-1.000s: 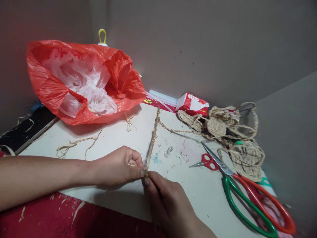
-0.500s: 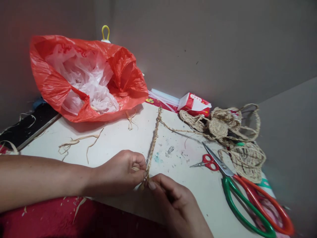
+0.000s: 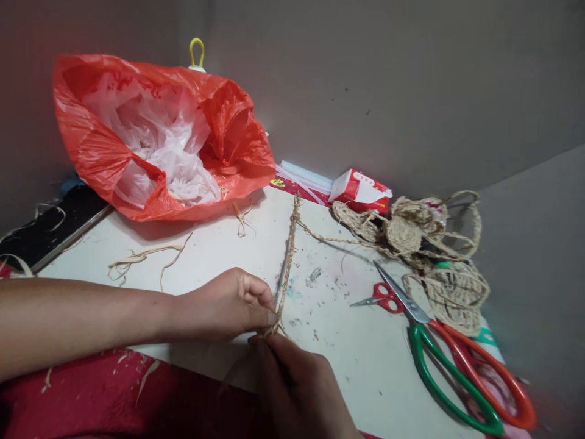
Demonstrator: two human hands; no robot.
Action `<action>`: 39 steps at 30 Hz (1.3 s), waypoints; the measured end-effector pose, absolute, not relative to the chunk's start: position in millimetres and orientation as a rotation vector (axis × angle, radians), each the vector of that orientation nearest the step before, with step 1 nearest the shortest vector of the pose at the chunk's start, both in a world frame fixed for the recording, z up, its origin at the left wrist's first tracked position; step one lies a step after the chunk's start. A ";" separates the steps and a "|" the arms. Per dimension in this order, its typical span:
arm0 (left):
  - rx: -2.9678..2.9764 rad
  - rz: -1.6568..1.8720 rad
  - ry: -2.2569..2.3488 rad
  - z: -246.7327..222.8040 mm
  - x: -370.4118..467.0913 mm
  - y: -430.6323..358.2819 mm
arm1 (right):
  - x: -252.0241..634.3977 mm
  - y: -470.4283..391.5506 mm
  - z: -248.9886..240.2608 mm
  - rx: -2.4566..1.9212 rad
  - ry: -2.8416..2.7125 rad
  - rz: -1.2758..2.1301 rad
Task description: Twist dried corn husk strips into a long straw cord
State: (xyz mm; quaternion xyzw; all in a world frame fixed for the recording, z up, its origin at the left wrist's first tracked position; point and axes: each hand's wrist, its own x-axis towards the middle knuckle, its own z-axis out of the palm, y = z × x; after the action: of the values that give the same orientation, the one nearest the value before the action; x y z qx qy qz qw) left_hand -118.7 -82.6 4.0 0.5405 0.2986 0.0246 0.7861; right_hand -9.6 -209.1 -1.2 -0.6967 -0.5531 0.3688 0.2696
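A braided straw cord (image 3: 287,268) runs down the white tabletop from its far end toward my body. At its near end my left hand (image 3: 240,305) is closed, thumb and fingers pinching the braid. Just below, my right hand (image 3: 299,372) is closed too, its fingertips on the loose strands at the braid's end; the strands are partly hidden by the fingers. From the far end of the braid a thinner cord (image 3: 338,241) leads right to a heap of coiled straw braid (image 3: 406,231).
Large scissors (image 3: 420,329) with green and red handles lie at right, beside small red scissors (image 3: 384,299). A red plastic bag (image 3: 91,146) holding white plastic stands at back left. Loose straw strands (image 3: 146,256) lie before it. A red tissue pack (image 3: 359,190) sits at the back.
My right hand has moved left and slightly down, under my left hand. The left hand has shifted slightly right and up along the braid, whose near end now bends left.
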 end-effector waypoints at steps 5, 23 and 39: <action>1.014 0.091 0.670 10.2 -118.9 -88.2 | -2.8 -217.8 -24.2 -1.897 -1.878 0.456; 1.108 0.057 0.690 14.7 -119.8 -85.6 | 46.3 -221.7 19.7 -1.754 -1.142 0.682; 1.297 0.144 0.518 2.9 -124.2 -84.2 | 32.0 -188.5 0.4 -1.330 -0.558 1.866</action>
State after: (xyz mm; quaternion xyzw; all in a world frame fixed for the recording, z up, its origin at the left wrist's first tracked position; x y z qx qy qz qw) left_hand -124.2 -84.2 2.9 0.5964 0.2384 0.0663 0.7636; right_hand 32.0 -188.5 0.4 -0.5213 -0.2189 0.7312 0.3817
